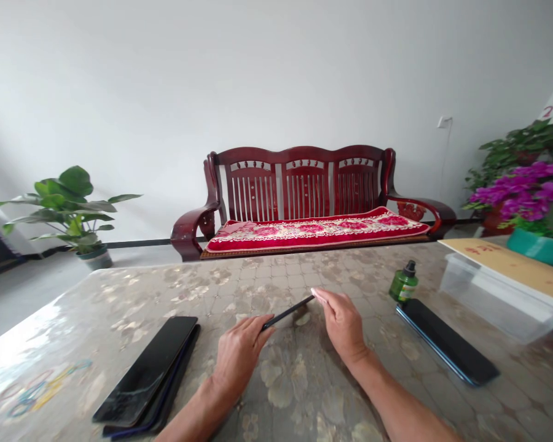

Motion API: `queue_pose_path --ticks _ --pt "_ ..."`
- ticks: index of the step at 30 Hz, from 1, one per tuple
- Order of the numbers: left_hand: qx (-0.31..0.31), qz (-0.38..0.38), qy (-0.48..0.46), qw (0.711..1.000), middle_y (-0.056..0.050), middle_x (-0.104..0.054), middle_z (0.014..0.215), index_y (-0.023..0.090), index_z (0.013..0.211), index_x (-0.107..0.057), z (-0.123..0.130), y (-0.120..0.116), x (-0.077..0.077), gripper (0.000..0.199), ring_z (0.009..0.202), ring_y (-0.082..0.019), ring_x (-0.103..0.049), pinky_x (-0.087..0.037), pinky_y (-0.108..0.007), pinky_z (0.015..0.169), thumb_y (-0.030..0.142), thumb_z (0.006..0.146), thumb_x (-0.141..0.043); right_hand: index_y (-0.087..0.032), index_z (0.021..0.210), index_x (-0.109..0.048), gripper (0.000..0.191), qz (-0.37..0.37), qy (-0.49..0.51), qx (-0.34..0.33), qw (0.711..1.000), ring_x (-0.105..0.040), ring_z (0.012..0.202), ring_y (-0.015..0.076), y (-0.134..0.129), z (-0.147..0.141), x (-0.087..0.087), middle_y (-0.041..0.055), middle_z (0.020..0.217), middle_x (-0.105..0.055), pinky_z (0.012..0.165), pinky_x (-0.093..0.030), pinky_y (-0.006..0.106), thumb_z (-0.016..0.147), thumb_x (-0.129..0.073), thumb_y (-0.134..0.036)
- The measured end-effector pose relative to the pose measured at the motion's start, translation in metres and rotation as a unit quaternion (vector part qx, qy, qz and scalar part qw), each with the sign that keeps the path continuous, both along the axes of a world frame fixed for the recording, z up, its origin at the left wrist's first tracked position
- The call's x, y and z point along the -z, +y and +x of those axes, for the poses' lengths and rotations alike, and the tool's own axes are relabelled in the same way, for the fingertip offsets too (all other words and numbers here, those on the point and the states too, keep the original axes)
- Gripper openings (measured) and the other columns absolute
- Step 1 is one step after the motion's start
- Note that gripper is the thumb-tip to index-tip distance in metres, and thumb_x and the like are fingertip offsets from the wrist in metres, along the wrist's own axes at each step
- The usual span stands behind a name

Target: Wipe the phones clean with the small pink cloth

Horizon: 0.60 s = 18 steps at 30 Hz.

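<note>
Between my two hands is a thin dark phone (288,312), seen almost edge-on and tilted up to the right over the table. My left hand (242,345) pinches its lower left end between thumb and fingers. At the upper right end, my right hand (343,322) has its fingers closed on the edge. Something whitish shows at those right fingertips, too small to make out. To the left lies a stack of dark phones (150,371). Another dark phone (447,341) with a blue edge lies to the right, next to a green bottle (403,282) with a black cap.
Coloured rubber bands (46,390) lie on the patterned table cover (286,383) at the left. At right stands a clear plastic box (488,301) under a tan board (516,264) bearing a flower pot (539,247). A wooden bench (304,184) stands beyond.
</note>
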<state>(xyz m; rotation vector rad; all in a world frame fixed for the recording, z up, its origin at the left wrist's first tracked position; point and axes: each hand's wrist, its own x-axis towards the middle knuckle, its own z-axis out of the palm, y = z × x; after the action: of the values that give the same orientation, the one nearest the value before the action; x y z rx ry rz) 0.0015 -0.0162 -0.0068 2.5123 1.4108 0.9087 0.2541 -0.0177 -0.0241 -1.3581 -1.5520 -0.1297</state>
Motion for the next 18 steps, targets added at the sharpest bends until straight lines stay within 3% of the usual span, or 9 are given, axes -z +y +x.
queue_pose_path --ticks 5,13,18 --pt "0.011 -0.019 -0.046 0.999 -0.002 -0.075 0.102 0.027 0.109 -0.071 0.004 0.001 0.006 0.023 0.093 -0.022 -0.071 -0.053 -0.028 0.082 0.032 0.094 -0.054 -0.026 0.118 -0.068 0.038 0.057 -0.112 -0.033 0.991 -0.064 0.098 0.0183 -0.006 -0.012 -0.014 0.0024 0.110 -0.074 0.091 -0.051 0.035 0.096 -0.042 -0.009" --pt "0.016 -0.078 -0.075 0.994 -0.001 -0.076 0.098 0.028 0.104 -0.071 0.013 0.001 0.011 0.023 0.089 -0.021 -0.070 -0.051 -0.026 0.079 0.033 0.094 -0.052 -0.024 0.132 -0.059 0.037 0.096 -0.240 -0.132 0.957 -0.062 0.106 0.0178 -0.030 -0.061 -0.026 0.0034 0.119 -0.070 0.091 -0.051 0.032 0.098 -0.048 -0.014" --pt "0.005 -0.114 -0.087 0.990 0.001 -0.076 0.097 0.027 0.104 -0.072 0.012 0.001 0.007 0.023 0.088 -0.021 -0.071 -0.050 -0.026 0.077 0.031 0.094 -0.051 -0.027 0.128 -0.062 0.039 0.089 -0.242 -0.082 0.963 -0.062 0.103 0.0197 -0.022 -0.039 -0.024 0.0025 0.117 -0.071 0.089 -0.050 0.035 0.099 -0.043 -0.011"
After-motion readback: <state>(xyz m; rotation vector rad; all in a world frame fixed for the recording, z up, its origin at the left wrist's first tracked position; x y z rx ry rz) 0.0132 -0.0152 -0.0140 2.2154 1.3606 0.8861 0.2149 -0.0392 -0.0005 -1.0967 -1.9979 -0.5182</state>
